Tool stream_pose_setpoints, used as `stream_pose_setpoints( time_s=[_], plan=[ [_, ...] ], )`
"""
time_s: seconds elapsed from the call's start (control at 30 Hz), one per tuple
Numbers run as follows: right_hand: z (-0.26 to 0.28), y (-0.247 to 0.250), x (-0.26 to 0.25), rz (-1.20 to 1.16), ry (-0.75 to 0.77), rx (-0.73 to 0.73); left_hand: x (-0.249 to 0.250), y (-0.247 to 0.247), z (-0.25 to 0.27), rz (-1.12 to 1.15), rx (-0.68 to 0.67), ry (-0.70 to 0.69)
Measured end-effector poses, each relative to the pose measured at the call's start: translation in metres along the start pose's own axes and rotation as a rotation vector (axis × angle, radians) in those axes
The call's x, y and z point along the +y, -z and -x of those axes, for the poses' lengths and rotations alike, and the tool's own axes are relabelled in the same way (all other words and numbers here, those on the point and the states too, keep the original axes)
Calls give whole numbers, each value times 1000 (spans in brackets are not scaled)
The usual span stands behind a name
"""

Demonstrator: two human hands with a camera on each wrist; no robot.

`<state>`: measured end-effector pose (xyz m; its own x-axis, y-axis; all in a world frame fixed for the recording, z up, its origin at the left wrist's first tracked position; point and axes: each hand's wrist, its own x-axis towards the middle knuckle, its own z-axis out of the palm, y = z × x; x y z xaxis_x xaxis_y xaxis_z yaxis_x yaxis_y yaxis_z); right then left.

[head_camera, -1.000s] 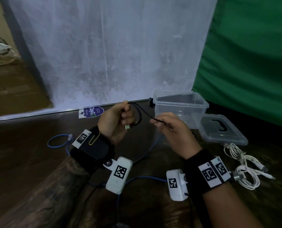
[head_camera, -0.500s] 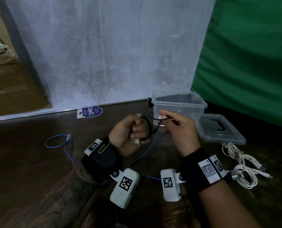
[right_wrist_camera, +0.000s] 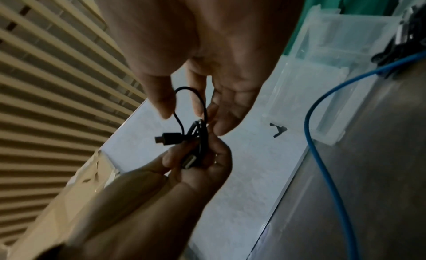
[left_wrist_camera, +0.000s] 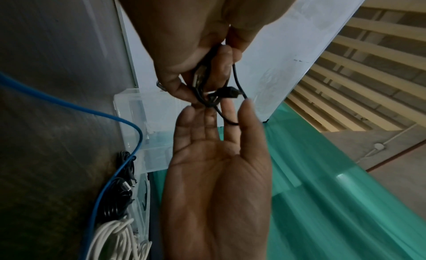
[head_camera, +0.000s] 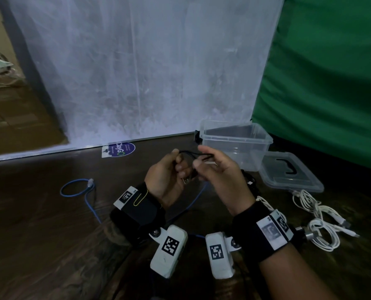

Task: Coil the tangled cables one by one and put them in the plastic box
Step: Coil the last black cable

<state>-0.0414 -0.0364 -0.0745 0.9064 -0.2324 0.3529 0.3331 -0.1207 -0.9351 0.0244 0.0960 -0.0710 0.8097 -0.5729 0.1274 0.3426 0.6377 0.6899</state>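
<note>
My left hand [head_camera: 167,176] grips a small coil of black cable [head_camera: 190,153] in front of me, above the table. In the left wrist view, the coil [left_wrist_camera: 202,89] sits between its thumb and fingers, with the small plug [left_wrist_camera: 227,92] sticking out. My right hand [head_camera: 221,176] meets it from the right with straight fingers [left_wrist_camera: 251,118]. The last loop of the cable [right_wrist_camera: 184,89] runs round one fingertip. The clear plastic box [head_camera: 236,138] stands open just behind my right hand, and I see nothing inside it.
The box lid [head_camera: 288,172] lies right of the box. A white cable bundle [head_camera: 319,217] lies by my right wrist and more black cable [head_camera: 248,178] near the box. A blue cable [head_camera: 78,189] runs across the dark wooden table from the left, under my hands.
My right hand has closed in on the left. The stretched length of black cable between them has shrunk to a short loop at the coil.
</note>
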Motion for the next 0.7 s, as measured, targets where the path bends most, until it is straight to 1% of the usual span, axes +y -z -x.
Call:
stream_pose_setpoints(
  time_s=[0.1,0.17,0.2,0.27,0.33,0.37,0.43,0.5,0.53,0.63,0.7],
  plan=[
    [1,1,5,166,23,-122,0,1,0,-15,29,-26],
    [2,0,5,267,46,-158,1,1,1,-16,30,-24],
    [2,0,3,276,63,-139,1,2,1,-28,33,-26],
    [3,-1,-3,222,116,-27,1,0,3,-68,22,-25],
    [1,1,-6,213,177,93,1,-5,7,-113,-23,-4],
    [0,3,-6,230,199,130,0,-6,8,-144,-55,6],
    [-1,5,-6,264,205,164,-2,-8,12,-242,-147,-6],
    [-1,6,-6,290,212,179,-8,-8,12,-367,-218,-72],
    [0,6,-6,293,215,179,-11,-6,12,-424,-209,-102],
    [1,0,-5,248,206,175,-13,-2,11,-512,-119,-143],
    [2,-3,-6,210,188,178,-12,0,11,-573,-96,-156]
  ],
)
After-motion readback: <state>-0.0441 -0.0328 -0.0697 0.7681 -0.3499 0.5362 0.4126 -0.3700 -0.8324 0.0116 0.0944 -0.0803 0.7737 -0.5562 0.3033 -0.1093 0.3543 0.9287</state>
